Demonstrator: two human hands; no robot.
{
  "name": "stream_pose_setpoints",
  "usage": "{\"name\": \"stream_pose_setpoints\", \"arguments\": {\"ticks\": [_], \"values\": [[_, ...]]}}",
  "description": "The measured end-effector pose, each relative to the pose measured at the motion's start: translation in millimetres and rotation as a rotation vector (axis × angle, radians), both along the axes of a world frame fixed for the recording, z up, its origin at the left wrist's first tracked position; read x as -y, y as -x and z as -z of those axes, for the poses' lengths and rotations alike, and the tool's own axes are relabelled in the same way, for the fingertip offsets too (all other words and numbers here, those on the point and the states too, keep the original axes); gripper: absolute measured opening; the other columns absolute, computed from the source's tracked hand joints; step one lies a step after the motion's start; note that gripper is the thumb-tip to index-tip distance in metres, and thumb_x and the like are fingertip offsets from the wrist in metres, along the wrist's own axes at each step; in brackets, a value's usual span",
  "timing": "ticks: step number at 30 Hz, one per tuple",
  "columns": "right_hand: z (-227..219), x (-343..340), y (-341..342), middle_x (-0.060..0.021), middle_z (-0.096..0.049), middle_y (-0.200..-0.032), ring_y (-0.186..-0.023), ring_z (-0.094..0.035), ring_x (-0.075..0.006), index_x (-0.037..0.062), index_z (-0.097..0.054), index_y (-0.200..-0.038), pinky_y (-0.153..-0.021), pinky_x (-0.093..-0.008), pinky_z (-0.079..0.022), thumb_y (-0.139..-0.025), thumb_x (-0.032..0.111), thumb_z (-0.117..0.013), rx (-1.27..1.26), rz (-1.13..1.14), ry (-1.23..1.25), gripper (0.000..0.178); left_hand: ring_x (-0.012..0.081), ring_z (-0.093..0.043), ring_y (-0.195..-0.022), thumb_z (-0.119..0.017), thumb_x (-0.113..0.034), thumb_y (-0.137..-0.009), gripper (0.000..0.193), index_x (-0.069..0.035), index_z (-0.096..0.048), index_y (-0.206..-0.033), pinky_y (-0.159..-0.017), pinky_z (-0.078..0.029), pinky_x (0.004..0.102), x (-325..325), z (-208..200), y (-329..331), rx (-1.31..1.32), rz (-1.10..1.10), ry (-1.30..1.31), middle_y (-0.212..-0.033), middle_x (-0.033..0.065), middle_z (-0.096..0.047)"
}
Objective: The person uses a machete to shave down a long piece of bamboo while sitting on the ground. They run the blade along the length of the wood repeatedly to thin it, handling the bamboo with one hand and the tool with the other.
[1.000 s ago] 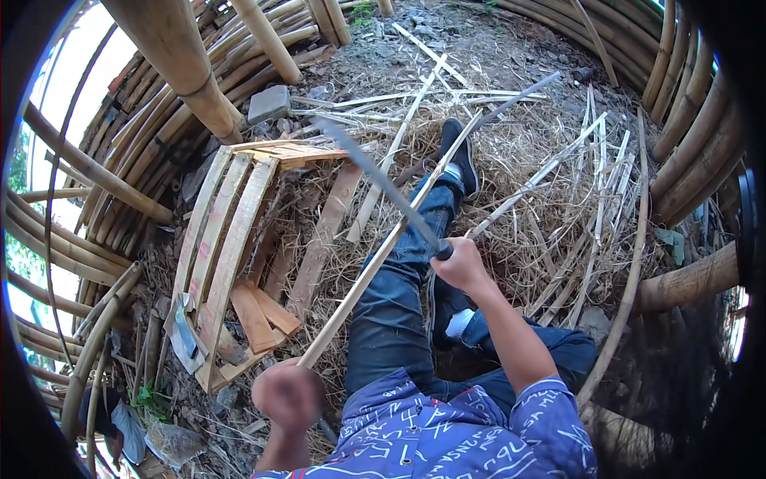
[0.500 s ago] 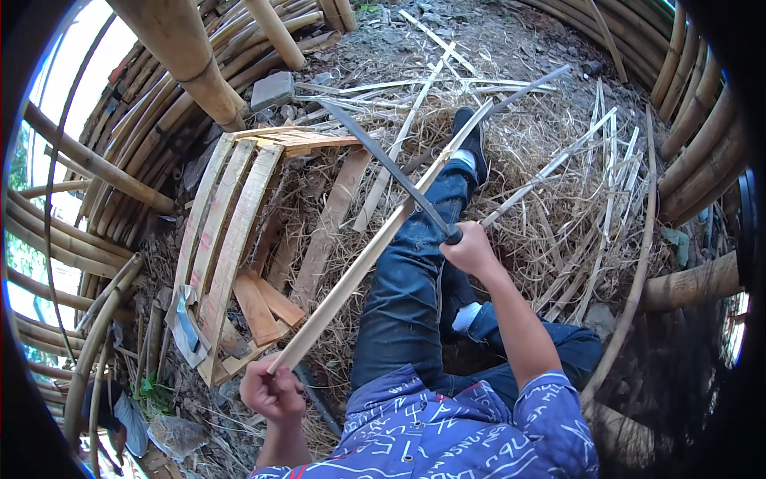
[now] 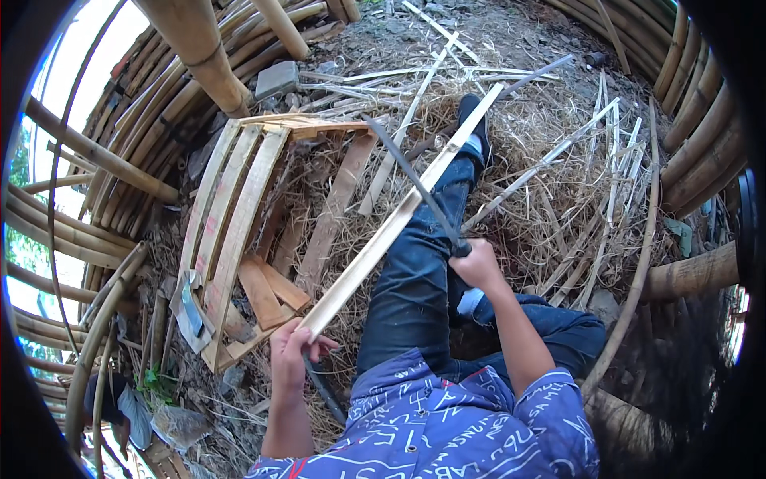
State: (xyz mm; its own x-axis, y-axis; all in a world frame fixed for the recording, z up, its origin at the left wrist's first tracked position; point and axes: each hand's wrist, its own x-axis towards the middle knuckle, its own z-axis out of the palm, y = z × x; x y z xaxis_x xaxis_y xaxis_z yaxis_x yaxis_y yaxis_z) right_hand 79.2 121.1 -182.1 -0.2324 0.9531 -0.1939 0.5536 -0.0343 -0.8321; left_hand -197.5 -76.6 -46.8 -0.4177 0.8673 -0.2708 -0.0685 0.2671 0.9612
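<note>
A long pale bamboo strip [image 3: 371,259] slants from lower left to upper right across my outstretched leg. Its near end is in my left hand [image 3: 292,351], pinched between thumb and fingers with some fingertips spread. My right hand [image 3: 480,265] is closed round the dark handle of a machete [image 3: 405,166]. The grey blade points up and left and crosses the strip about midway, touching or very close to it. A dark metal bar [image 3: 325,393] runs beneath the strip, and its far end shows beyond my shoe.
A wooden slatted crate [image 3: 254,199] lies at left with loose wood pieces [image 3: 259,294]. Cut bamboo strips [image 3: 550,166] and curly shavings [image 3: 527,132] cover the ground. A grey block [image 3: 277,80] sits by bamboo poles [image 3: 195,48]. Another person [image 3: 120,403] is partly visible at lower left.
My left hand has moved up and to the right, pushing the strip forward, and its broad face shows more. The machete's tip has swung right, and my right hand has dropped slightly.
</note>
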Motion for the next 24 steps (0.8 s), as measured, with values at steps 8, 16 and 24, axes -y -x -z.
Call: {"name": "stream_pose_setpoints", "arguments": {"ticks": [8, 16, 24], "values": [[-45.7, 105.1, 10.9, -0.0194, -0.065, -0.068, -0.064, -0.066, -0.0315, -0.0011, -0.066, -0.076, -0.062, -0.0380, -0.050, -0.071, 0.026, -0.073, -0.151, -0.211, 0.114, 0.029, 0.0166, -0.059, -0.051, -0.043, -0.026, -0.096, 0.036, 0.000, -0.055, -0.074, -0.049, -0.045, 0.0264, 1.5, 19.4, -12.6, 0.334, 0.403, 0.209, -0.051, 0.0037, -0.049], [-62.7, 122.5, 6.2, -0.0193, -0.065, -0.070, -0.071, -0.065, -0.0385, 0.0030, -0.068, -0.074, -0.068, -0.0432, -0.053, -0.064, 0.025, -0.072, 0.014, -0.306, 0.119, 0.025, 0.0095, -0.045, -0.045, -0.047, -0.027, -0.100, 0.036, -0.002, -0.051, -0.075, -0.049, -0.046, 0.0275, 11.0, 23.2, -58.8, 0.360, 0.495, 0.210, -0.052, -0.0018, -0.039], [-52.1, 106.1, 4.1, -0.0182, -0.065, -0.070, -0.072, -0.065, -0.0379, 0.0075, -0.069, -0.071, -0.071, -0.0439, -0.053, -0.063, 0.028, -0.071, 0.153, -0.335, -0.011, 0.022, 0.0136, -0.049, -0.045, -0.044, -0.029, -0.100, 0.036, -0.005, -0.048, -0.074, -0.045, -0.040, 0.0245, 16.5, 25.8, -66.4, 0.278, 0.367, 0.195, -0.053, -0.0004, -0.038]]}}
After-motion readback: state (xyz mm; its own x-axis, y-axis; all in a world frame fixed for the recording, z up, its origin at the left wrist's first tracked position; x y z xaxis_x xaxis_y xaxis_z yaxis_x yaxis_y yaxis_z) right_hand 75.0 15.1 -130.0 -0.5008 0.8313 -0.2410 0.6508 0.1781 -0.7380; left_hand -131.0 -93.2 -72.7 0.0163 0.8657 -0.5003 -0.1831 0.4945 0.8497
